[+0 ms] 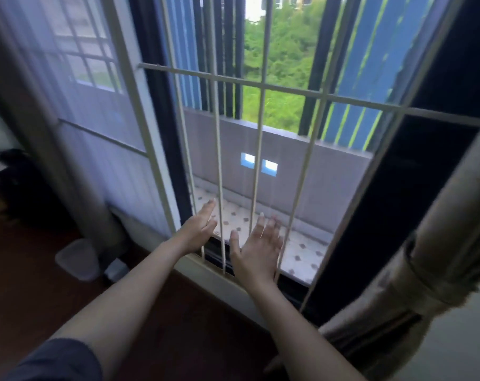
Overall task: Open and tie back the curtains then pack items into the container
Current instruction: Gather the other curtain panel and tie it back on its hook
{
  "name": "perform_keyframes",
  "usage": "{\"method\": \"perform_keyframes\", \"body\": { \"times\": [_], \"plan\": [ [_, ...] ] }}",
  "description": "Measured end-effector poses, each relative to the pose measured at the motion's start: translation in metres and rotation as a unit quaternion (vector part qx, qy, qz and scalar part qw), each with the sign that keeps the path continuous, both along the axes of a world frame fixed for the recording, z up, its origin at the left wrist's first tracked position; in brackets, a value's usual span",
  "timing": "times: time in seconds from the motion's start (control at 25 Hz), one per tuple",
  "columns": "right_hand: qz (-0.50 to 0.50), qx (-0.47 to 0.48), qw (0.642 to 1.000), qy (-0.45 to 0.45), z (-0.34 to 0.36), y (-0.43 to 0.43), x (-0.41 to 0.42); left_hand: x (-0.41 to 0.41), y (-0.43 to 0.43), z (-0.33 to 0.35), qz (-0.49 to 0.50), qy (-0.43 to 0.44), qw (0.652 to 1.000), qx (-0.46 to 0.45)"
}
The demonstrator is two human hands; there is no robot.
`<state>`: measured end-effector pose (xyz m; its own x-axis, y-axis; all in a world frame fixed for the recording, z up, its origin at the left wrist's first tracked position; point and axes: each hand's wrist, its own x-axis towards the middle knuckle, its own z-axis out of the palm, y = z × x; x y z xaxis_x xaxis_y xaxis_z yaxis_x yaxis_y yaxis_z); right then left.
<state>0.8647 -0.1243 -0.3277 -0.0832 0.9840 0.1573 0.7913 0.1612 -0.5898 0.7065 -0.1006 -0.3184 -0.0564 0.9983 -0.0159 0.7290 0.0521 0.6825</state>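
Fingers straight and spread on both hands, nothing held. Left hand and right hand hover at the lower edge of the window grille; can't tell if they touch it. Right curtain gathered at the window's right edge, tie-back round it. Left curtain bunched at the left edge, no tie visible; sheer covers that pane. Clear container on the floor below. Risk: the untied left curtain slides back, or fingers snag between bars.
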Motion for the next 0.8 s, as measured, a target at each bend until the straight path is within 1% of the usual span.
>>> {"method": "perform_keyframes", "body": {
  "times": [0.16,0.36,0.52,0.6,0.8],
  "plan": [
    [0.140,0.056,0.987,-0.051,0.028,0.049,-0.033,-0.048,0.009,0.030,0.076,0.035,0.996,0.005],
    [0.267,0.121,0.953,-0.078,0.051,0.077,-0.131,-0.132,0.001,0.054,0.157,0.102,0.982,0.013],
    [0.337,0.139,0.927,-0.093,0.053,0.083,-0.243,-0.237,-0.011,0.066,0.223,0.154,0.963,-0.001],
    [0.354,0.131,0.920,-0.103,0.057,0.088,-0.307,-0.298,-0.014,0.072,0.245,0.171,0.954,-0.004],
    [0.389,0.132,0.907,-0.096,0.070,0.089,-0.429,-0.411,-0.033,0.081,0.267,0.173,0.947,-0.040]
  ]
}}
